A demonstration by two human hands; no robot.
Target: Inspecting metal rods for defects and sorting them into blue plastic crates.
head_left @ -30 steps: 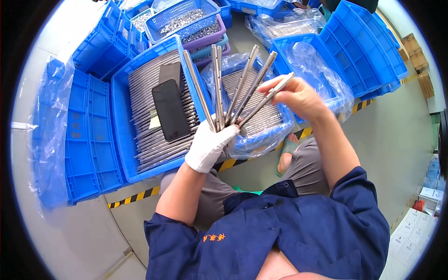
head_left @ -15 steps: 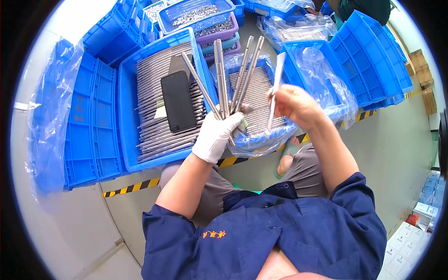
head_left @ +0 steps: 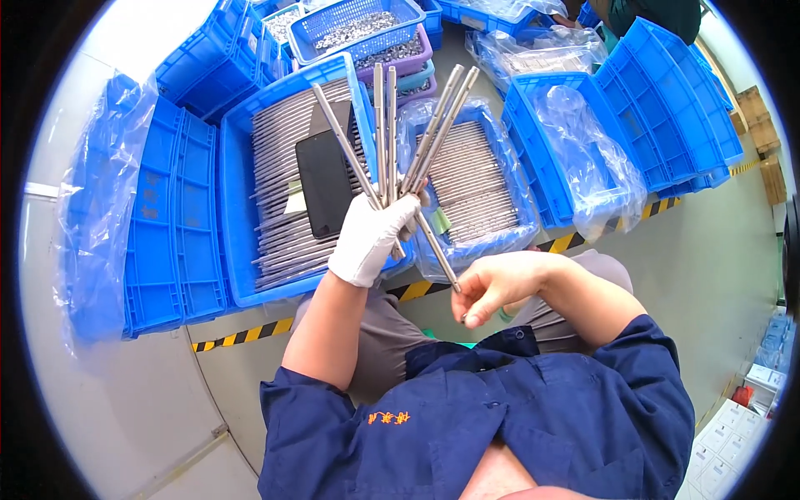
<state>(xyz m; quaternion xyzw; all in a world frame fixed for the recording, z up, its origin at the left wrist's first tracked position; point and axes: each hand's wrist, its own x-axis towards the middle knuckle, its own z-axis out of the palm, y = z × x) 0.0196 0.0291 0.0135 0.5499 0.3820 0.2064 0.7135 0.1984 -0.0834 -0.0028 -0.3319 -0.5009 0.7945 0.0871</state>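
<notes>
My left hand (head_left: 372, 233), in a white glove, is closed around several thin metal rods (head_left: 392, 137). Their upper ends fan out away from me, over the gap between two blue crates. One more metal rod (head_left: 438, 252) slants from that grip down toward my right hand (head_left: 504, 287). My bare right hand is closed in a pinch, the rod's lower end right at its fingers. Something small and dark shows at the fingertips, too small to name. A black phone (head_left: 322, 183) lies on the rods in the left crate, just beyond my glove.
The left blue crate (head_left: 237, 208) holds rows of metal rods. Right of it, a plastic-lined crate (head_left: 527, 221) holds shorter-looking rods. Baskets of small metal parts (head_left: 350, 32) stand at the back. Stacked blue crates (head_left: 662, 108) flank both sides. Striped tape (head_left: 242, 336) marks the floor.
My right hand has come down and toward me from above the lined crate, where it held a rod upright. A rod now slants between my hands. The left hand's rods have shifted slightly.
</notes>
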